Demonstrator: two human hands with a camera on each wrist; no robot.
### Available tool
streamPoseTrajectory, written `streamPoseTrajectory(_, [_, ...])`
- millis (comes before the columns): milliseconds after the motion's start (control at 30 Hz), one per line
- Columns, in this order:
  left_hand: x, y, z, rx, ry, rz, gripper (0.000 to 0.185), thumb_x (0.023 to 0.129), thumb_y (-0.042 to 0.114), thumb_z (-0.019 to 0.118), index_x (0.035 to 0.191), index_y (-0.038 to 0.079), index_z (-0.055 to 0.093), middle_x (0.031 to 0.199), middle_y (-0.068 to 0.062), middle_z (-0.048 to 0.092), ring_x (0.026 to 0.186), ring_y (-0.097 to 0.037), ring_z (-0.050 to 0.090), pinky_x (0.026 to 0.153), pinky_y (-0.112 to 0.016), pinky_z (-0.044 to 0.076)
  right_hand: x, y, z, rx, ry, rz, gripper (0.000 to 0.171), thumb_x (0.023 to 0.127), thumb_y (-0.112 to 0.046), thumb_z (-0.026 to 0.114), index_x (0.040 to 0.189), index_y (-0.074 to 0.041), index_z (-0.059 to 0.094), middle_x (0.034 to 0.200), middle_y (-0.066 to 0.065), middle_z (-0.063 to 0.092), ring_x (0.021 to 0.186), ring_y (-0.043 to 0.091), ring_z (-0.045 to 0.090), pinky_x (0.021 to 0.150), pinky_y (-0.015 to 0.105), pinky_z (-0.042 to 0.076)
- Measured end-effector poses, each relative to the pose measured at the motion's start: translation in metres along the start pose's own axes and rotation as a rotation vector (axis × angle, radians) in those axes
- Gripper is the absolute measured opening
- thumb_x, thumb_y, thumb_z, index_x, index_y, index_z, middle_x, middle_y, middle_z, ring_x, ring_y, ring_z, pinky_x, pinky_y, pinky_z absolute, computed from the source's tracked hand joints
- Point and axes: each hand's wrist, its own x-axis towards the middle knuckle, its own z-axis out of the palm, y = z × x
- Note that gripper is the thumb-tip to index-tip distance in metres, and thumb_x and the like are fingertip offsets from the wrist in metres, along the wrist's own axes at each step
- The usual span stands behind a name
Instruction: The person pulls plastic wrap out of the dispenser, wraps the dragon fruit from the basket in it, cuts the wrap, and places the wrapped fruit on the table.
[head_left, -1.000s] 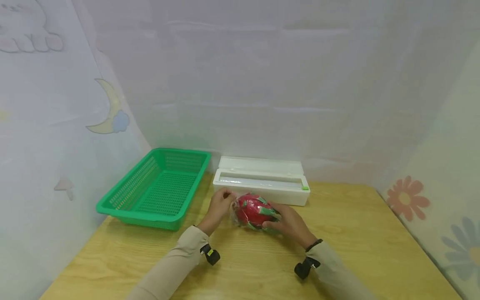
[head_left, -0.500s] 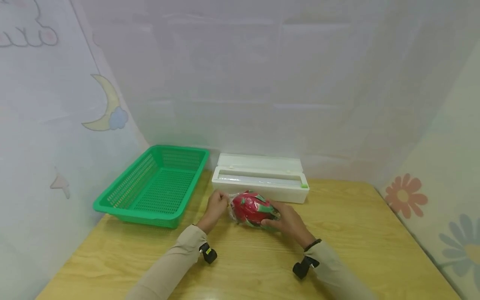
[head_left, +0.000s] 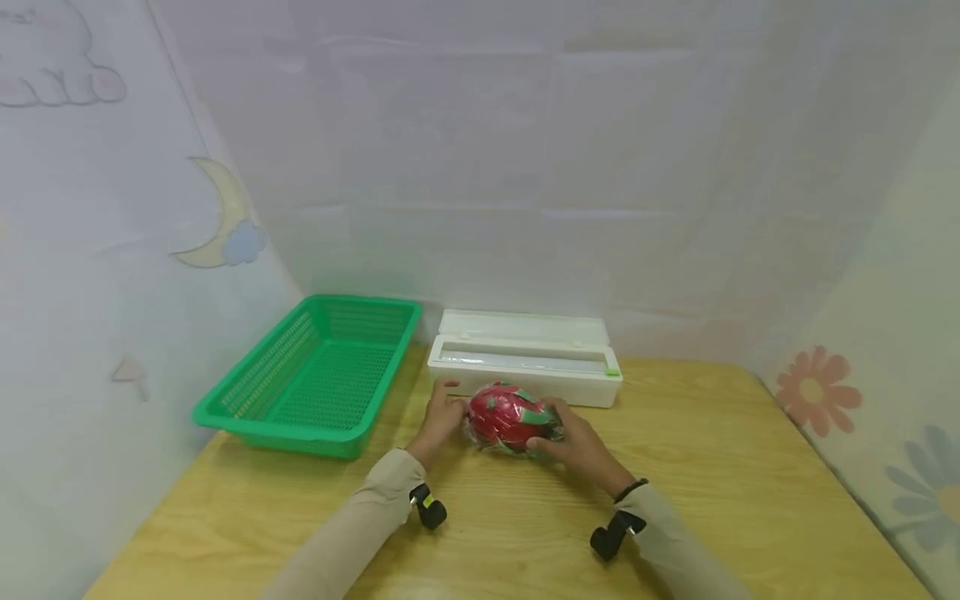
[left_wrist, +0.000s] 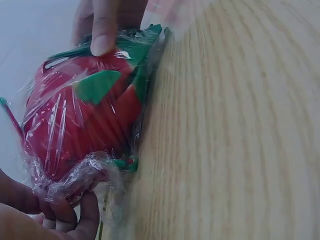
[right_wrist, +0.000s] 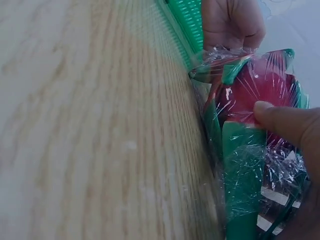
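A red dragon fruit [head_left: 504, 417] with green scales lies on its side near the table's middle, wrapped in clear cling film [left_wrist: 80, 175]. My right hand [head_left: 576, 442] grips its right end, thumb [right_wrist: 275, 115] pressing the near side through the film. At the other end, my left hand [head_left: 440, 421] pinches the bunched film with curled fingers [left_wrist: 62, 215], its index finger raised in the head view. Just behind the fruit stands a white cling film box [head_left: 525, 387], its lid tipped back and the roll [head_left: 525, 362] showing inside.
A green slotted plastic basket [head_left: 360, 435] stands at the left of the wooden table [head_left: 720, 483]. A small green piece [head_left: 612, 372] sits on the box's right end. Pale printed sheets [head_left: 487, 167] close off the back and sides.
The left hand draws back from the fruit's left end at mid-span, stretching the film, then returns against it. The right hand keeps its hold and the fruit barely shifts.
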Motion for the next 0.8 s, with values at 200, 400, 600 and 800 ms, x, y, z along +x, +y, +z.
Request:
streamPoseTrajectory(200, [-0.003,-0.007,0.011,0.153,0.031,0.04,0.016,0.095,0.006,0.049,0.095,-0.005,0.061,0.091,-0.017,0.065,0.084,-0.026,0.06,0.072,-0.036,0.051,-0.002,0.009,0.0,0.031,-0.038,-0.021,0.074,0.093,-0.034,0.072,0.153,-0.009,0.036,0.144,0.023,0.05,0.131,0.045,0.048,0.104,0.063,0.039])
streamPoseTrajectory(400, [-0.004,-0.008,0.022,0.202,0.087,0.148,0.016,0.097,0.003,0.043,0.09,-0.004,0.056,0.089,-0.018,0.059,0.089,-0.034,0.057,0.081,-0.045,0.049,-0.002,0.013,-0.002,-0.002,-0.087,-0.05,0.075,0.099,-0.034,0.062,0.159,-0.014,0.023,0.149,0.025,0.043,0.132,0.045,0.047,0.104,0.063,0.039])
streamPoseTrajectory(600, [-0.001,-0.005,0.029,0.098,0.104,0.111,0.017,0.095,-0.002,0.039,0.103,-0.003,0.054,0.093,-0.021,0.063,0.091,-0.034,0.061,0.077,-0.044,0.052,0.005,0.008,0.002,0.123,-0.109,0.026,0.063,0.109,-0.043,0.034,0.161,-0.012,0.016,0.162,0.018,0.024,0.148,0.039,0.024,0.116,0.06,0.021])
streamPoseTrajectory(800, [0.004,-0.011,0.03,0.022,0.182,0.099,0.016,0.097,-0.003,0.041,0.104,-0.004,0.055,0.091,-0.021,0.062,0.088,-0.034,0.061,0.078,-0.044,0.051,0.009,0.009,0.014,0.177,0.016,0.069,0.063,0.11,-0.044,0.023,0.156,-0.002,0.029,0.16,0.016,0.031,0.149,0.033,0.023,0.119,0.053,0.018])
